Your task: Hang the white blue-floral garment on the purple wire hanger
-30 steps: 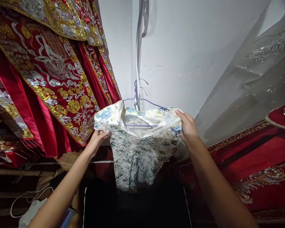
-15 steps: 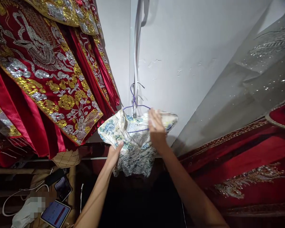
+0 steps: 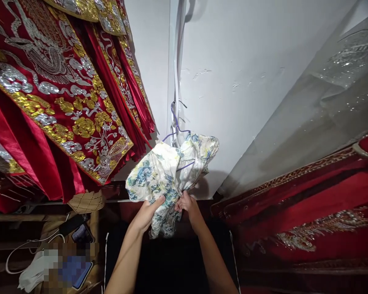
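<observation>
Floral garment (image 3: 159, 175) hangs bunched on a purple wire hanger (image 3: 175, 126) vs. the white wall (image 3: 248, 81), btw the red embroidered robes (image 3: 64, 102) and red fabric at right (image 3: 309, 204). Left hand (image 3: 147, 212) is closed on the gathered cloth; right hand (image 3: 185, 203) pinches it just beside. Best approach, IMO: keep grips low & close, ease fabric w/o yanking so the hook doesn't slip.

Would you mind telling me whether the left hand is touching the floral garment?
Touching: in the head view, the left hand grips the bunched floral garment, thumb pressed on it.
</observation>
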Tool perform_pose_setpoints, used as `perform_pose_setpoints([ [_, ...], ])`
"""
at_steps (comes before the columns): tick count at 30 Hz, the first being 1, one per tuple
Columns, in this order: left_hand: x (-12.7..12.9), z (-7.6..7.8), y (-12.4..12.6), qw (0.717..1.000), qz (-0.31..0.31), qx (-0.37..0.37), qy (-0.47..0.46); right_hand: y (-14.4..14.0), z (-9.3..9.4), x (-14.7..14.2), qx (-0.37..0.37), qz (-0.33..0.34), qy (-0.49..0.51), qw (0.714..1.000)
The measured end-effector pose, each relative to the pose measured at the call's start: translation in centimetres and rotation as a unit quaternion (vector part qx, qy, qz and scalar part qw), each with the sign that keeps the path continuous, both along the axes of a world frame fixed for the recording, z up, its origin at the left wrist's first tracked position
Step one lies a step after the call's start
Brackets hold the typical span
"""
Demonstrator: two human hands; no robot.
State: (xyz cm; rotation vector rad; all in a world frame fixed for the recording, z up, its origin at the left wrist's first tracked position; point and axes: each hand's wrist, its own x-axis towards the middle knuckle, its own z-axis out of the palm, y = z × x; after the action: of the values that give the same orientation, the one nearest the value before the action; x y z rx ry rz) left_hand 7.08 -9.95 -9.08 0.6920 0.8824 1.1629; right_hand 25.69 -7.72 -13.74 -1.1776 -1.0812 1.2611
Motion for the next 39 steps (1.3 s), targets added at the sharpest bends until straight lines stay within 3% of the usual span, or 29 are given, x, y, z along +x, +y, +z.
perform_pose_setpoints([
  [4,-0.2,1.5,-1.1,0.998,-0.030,0.036,0.046,0.0,1.3,-1.0,-0.018,0.084,-0.008,0.996],
  [8,-3.4,1.2,-0.8,0.977,0.091,0.069,0.181,-0.8,2.0,-0.6,-0.025,0.112,-0.011,0.993],
  [10,-5.0,-0.1,-0.3,0.939,0.205,0.078,0.264,-1.9,1.3,-0.3,-0.026,0.111,-0.012,0.993],
  [12,-5.4,-1.9,-0.3,0.876,0.315,0.110,0.349,-3.2,0.4,-0.2,-0.025,0.100,-0.008,0.995],
  [14,-4.0,-3.7,-1.0,0.828,0.350,0.160,0.409,-4.4,-0.1,-0.4,-0.019,0.096,-0.006,0.995],
  [15,-2.8,-4.4,-1.6,0.829,0.317,0.182,0.423,-4.8,-0.1,-0.5,-0.016,0.101,-0.007,0.995],
  [17,0.1,-5.5,-2.8,0.860,0.192,0.220,0.418,-5.3,0.2,-0.8,-0.008,0.119,-0.013,0.993],
  [19,2.8,-5.8,-3.5,0.880,0.096,0.244,0.397,-5.4,0.7,-1.0,-0.006,0.134,-0.022,0.991],
  [22,4.8,-5.4,-3.5,0.886,0.073,0.251,0.383,-5.3,1.5,-0.8,-0.042,0.156,-0.030,0.986],
  [29,4.2,-3.1,-1.9,0.889,-0.003,0.287,0.356,-5.0,3.5,0.0,-0.095,0.204,-0.017,0.974],
  [33,3.7,-1.7,-1.4,0.875,-0.055,0.286,0.387,-3.2,5.4,0.1,-0.102,0.148,0.008,0.984],
  [36,3.3,-1.0,-1.0,0.855,-0.103,0.293,0.414,-0.8,8.2,0.7,-0.080,0.091,0.026,0.992],
  [39,3.0,-0.9,-0.8,0.853,-0.130,0.286,0.418,1.8,12.8,1.1,-0.021,0.092,0.028,0.995],
])
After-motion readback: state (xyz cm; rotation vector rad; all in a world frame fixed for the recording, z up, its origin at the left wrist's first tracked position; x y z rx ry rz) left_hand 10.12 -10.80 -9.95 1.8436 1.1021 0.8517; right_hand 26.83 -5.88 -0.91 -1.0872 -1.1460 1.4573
